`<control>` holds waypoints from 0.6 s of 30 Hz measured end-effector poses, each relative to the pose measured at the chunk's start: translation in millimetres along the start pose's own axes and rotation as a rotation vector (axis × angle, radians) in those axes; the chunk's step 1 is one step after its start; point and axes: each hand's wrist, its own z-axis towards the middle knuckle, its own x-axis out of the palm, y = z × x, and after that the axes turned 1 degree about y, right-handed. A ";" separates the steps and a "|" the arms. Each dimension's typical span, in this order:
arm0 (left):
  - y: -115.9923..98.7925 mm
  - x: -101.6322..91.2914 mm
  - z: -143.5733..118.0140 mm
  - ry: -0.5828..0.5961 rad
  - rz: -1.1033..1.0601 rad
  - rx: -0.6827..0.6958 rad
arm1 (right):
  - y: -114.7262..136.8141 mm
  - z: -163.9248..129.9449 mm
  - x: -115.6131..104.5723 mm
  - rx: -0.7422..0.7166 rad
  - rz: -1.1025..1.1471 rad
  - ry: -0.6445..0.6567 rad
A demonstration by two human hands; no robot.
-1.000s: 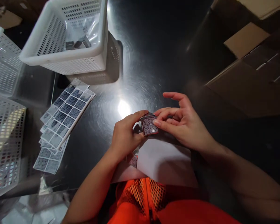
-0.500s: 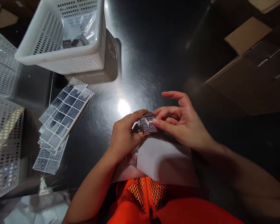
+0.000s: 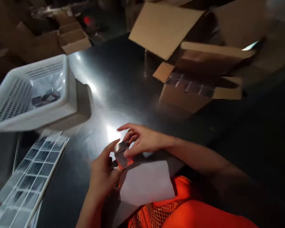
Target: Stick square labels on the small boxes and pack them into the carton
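A small box [image 3: 120,154] with a dark top and a reddish lower edge is between my hands, tilted and blurred. Thumb and fingers of my left hand [image 3: 101,175] grip it from the left side. My right hand [image 3: 143,139] has its thumb on the front face and some fingers curled behind, while the index finger sticks out above. Below the box lies a white sheet of paper [image 3: 147,182], close to my orange clothing. To the left, sheets of grey printed labels [image 3: 39,167] overlap on the dark metal table [image 3: 123,98].
A white perforated basket [image 3: 70,98] with a clear bag and several small boxes stands at the left. An open cardboard carton [image 3: 187,98] with its flaps spread sits at the back right. More cartons [image 3: 73,41] are at the far left.
The view has swung right and up, bringing the open carton into full sight. Both hands keep the small box, now tilted so its dark top shows more.
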 end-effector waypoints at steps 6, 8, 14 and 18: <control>2.8 -3.7 9.5 -0.042 0.064 -0.039 | 41.2 -16.1 -50.9 -0.281 -0.351 -0.417; 6.6 -5.2 10.7 -0.046 0.117 -0.014 | 61.3 -25.7 -88.8 -0.327 -0.510 -0.658; 16.7 -4.1 13.0 -0.004 0.202 0.087 | 95.1 -36.8 -205.7 -0.183 -1.223 -0.894; 20.9 -4.3 17.0 -0.019 0.224 0.108 | 96.2 -37.5 -231.9 -0.056 -1.346 -0.711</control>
